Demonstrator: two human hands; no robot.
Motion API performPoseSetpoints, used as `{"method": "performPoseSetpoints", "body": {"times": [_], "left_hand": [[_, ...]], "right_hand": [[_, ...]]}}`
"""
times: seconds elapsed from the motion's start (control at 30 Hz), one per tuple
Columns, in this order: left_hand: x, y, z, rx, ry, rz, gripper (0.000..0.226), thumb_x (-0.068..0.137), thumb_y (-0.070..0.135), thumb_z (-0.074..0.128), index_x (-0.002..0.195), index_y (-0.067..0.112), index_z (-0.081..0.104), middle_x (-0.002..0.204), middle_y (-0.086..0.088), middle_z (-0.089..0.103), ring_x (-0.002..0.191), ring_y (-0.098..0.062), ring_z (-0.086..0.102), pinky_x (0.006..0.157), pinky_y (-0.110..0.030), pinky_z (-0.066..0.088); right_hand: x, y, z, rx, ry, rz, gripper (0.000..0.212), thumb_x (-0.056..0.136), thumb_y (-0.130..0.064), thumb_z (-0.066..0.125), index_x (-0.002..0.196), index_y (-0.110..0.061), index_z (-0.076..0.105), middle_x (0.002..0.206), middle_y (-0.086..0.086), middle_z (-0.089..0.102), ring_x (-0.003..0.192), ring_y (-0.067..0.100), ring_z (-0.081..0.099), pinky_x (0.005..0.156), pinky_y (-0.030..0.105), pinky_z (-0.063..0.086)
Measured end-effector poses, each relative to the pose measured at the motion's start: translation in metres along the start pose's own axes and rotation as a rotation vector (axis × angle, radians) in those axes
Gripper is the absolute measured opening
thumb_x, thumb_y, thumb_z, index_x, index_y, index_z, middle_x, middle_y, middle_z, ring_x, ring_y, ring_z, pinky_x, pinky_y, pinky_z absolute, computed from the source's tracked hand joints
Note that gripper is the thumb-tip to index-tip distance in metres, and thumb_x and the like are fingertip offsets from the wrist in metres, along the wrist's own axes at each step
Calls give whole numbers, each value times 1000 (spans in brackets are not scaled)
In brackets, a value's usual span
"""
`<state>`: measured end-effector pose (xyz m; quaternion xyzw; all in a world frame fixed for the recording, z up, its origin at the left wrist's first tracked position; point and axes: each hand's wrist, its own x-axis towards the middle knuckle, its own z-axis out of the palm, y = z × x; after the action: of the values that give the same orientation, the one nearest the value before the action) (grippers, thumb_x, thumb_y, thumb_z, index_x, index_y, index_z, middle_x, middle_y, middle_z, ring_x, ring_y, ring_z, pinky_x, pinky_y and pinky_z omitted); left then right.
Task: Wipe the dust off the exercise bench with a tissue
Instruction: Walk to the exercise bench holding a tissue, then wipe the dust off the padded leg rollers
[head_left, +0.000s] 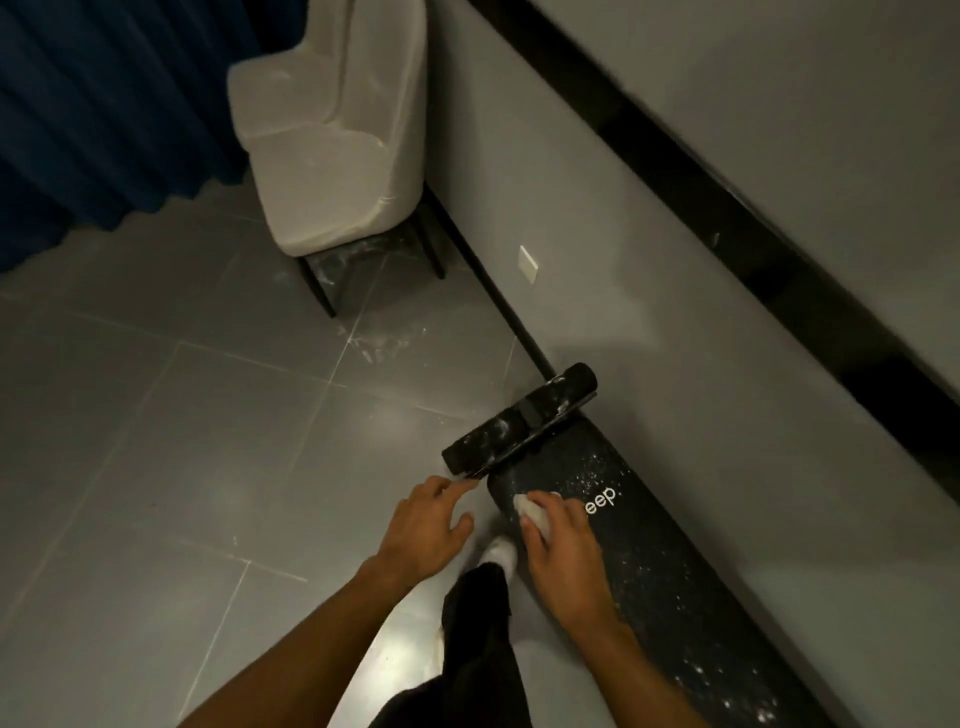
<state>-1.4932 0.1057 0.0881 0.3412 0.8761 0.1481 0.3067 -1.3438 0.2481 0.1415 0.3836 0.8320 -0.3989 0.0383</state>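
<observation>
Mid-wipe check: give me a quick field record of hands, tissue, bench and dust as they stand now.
right hand: holds the tissue, pressing it on the bench beside the white logo
left hand: open, fingers spread, at the bench end; contact unclear
bench position: black, lying along the wall
dust: white specks across bench and foam roller
nearby: pale chair

open floor (156, 467) to your lower left, wall (701, 389) hugging the bench (649, 571) on the right, foam roller (519, 421) blocking mid-frame, chair (332, 130) up top
</observation>
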Motion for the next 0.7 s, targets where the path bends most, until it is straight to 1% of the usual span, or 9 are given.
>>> {"method": "performPoseSetpoints", "body": {"times": [0.17, 0.23, 0.33, 0.37, 0.43, 0.5, 0.6, 0.67, 0.7], "left_hand": [[95, -24, 11, 27, -108, 39, 62, 100, 36, 59, 156, 33, 33, 151, -10, 38, 126, -28, 52, 105, -38, 50], [127, -35, 15, 8, -133, 66, 66, 99, 35, 60, 157, 35, 30, 150, -11, 37, 125, -30, 53, 104, -39, 51], [160, -47, 20, -38, -154, 96, 67, 98, 34, 62, 157, 36, 30, 149, -11, 36, 126, -29, 51, 104, -38, 51], [170, -53, 23, -56, -177, 118, 68, 98, 33, 62, 156, 39, 29, 150, -10, 34, 128, -28, 50, 105, -36, 51], [188, -63, 27, -115, -256, 160, 72, 98, 31, 63, 155, 48, 22, 153, -6, 30, 133, -26, 47, 107, -30, 48], [209, -77, 34, -198, -350, 195, 75, 96, 30, 62, 153, 56, 19, 153, -3, 30, 137, -22, 43, 110, -30, 45], [235, -91, 42, -298, -449, 258, 80, 94, 26, 64, 153, 58, 21, 150, 3, 39, 137, -14, 45, 112, -36, 46], [245, -100, 51, -348, -511, 311, 81, 96, 17, 66, 153, 55, 25, 149, 10, 43, 134, -3, 47, 109, -29, 48], [247, -103, 54, -390, -532, 331, 81, 96, 13, 66, 153, 54, 26, 148, 16, 43, 134, 2, 47, 105, -24, 48]], "right_hand": [[72, 18, 31, 110, 31, 131, 37, 101, -33, 51, 138, -25, 49, 131, 0, 41, 97, 3, 43, 73, 7, 36], [99, 22, 44, 164, 69, 159, 38, 101, -31, 52, 138, -23, 50, 131, 2, 42, 100, 6, 45, 82, 13, 36], [131, 27, 65, 218, 114, 189, 38, 101, -30, 52, 137, -22, 51, 129, 4, 42, 99, 10, 48, 84, 19, 38], [141, 29, 72, 234, 134, 202, 38, 101, -30, 52, 137, -22, 51, 129, 4, 43, 97, 9, 48, 84, 18, 38], [159, 33, 86, 258, 176, 228, 37, 101, -30, 52, 137, -22, 52, 127, 3, 43, 93, 7, 46, 79, 10, 35], [175, 40, 106, 263, 226, 232, 36, 101, -29, 52, 137, -23, 52, 125, 1, 44, 92, 6, 47, 76, 5, 32], [193, 57, 133, 257, 305, 173, 35, 101, -28, 54, 135, -24, 55, 124, 2, 46, 99, 11, 54, 86, 16, 42], [199, 68, 155, 226, 356, 150, 34, 100, -29, 54, 134, -26, 56, 122, 2, 50, 102, 14, 57, 90, 27, 50], [199, 71, 165, 221, 389, 136, 34, 100, -28, 55, 134, -26, 57, 119, 2, 51, 101, 15, 59, 89, 32, 53]]}}
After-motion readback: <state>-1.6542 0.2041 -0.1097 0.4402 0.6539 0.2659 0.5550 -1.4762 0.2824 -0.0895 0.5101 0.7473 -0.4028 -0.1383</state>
